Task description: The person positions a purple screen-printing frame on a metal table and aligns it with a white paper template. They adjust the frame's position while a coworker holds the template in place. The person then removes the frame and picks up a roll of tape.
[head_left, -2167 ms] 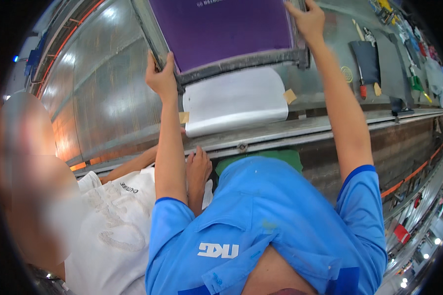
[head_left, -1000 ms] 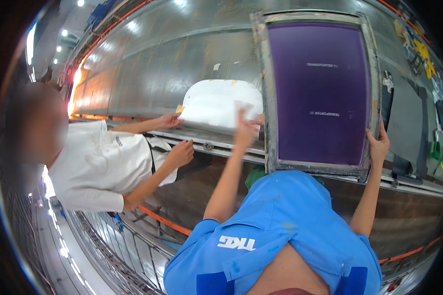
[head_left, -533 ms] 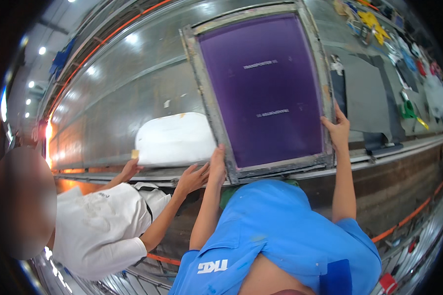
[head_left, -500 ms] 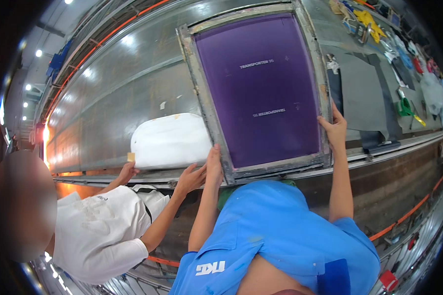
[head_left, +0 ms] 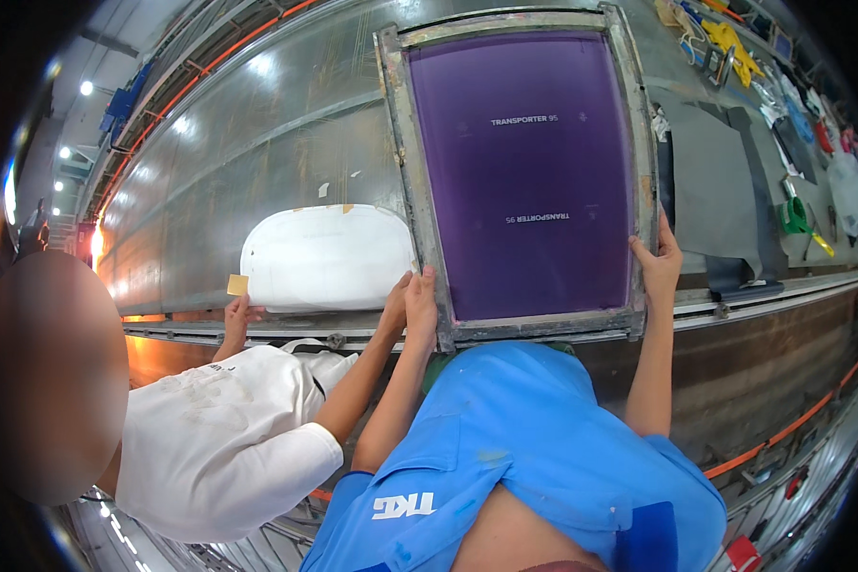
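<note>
A screen printing frame (head_left: 538, 333) lies on the long grey table in front of me. Its worn grey rim surrounds a purple mesh (head_left: 529, 172) with two small lines of pale lettering, one upside down. My left hand (head_left: 422, 310) is closed on the frame's lower left side. On the opposite side, my right hand (head_left: 660, 259) grips the right rail, thumb on top and fingers round the outer edge. Just left of the frame lies a flat white piece (head_left: 324, 259) with rounded corners, its right end against or under the rail; which, I cannot tell.
At my left, a co-worker in a white shirt (head_left: 229, 429) has one hand (head_left: 394, 303) beside my left hand and the other by a small yellow square (head_left: 237, 284). Dark sheets (head_left: 720, 191), a green-handled tool (head_left: 792, 215) and plastic bags (head_left: 847, 191) lie to the right.
The co-worker's nearer hand has moved right, up to the white piece's right end beside my left hand. The view has shifted slightly; my hands keep their hold on the frame.
</note>
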`<state>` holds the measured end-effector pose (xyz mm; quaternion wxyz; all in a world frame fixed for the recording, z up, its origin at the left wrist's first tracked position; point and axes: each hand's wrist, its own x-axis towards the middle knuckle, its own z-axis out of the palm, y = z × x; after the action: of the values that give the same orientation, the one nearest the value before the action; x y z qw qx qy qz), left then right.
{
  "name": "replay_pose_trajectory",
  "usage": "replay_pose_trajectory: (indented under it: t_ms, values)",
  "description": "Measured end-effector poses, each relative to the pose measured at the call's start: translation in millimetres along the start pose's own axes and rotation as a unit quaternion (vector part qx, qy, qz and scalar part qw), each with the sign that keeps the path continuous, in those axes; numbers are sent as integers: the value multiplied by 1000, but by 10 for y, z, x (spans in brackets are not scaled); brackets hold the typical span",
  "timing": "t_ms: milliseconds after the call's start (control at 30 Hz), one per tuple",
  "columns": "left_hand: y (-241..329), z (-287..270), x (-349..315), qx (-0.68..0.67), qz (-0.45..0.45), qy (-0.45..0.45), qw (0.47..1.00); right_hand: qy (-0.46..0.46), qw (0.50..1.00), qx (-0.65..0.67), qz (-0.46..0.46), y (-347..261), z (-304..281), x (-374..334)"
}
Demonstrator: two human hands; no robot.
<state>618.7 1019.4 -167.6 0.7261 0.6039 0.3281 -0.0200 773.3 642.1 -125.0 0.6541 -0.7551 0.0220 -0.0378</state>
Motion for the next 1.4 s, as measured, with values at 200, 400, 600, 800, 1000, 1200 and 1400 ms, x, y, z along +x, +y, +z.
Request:
replay_pose_trajectory:
  t_ms: [200, 400, 600, 800, 1000, 1200, 1400]
  values:
    - [133, 87, -33, -11, 30, 9, 999, 19, 1000, 15, 9, 53, -33, -71]
    - [128, 138, 1, -16, 49, 20, 998, 23, 999, 41, 5, 37, -12, -93]
    - [173, 175, -82, -29, 46, 36, 998, 31, 999, 37, 18, 72, -24, -116]
    - [235, 168, -30, -43, 47, 5, 998, 50, 997, 50, 41, 51, -7, -152]
    - [225, 146, 84, 34, 134, 32, 990, 59, 995, 61, 54, -2, -6, -214]
    - [156, 46, 158, 26, 147, 24, 989, 80, 994, 46, 52, -66, 77, -253]
    - [446, 123, -30, 21, 131, 11, 991, 85, 992, 75, 52, 93, -98, -227]
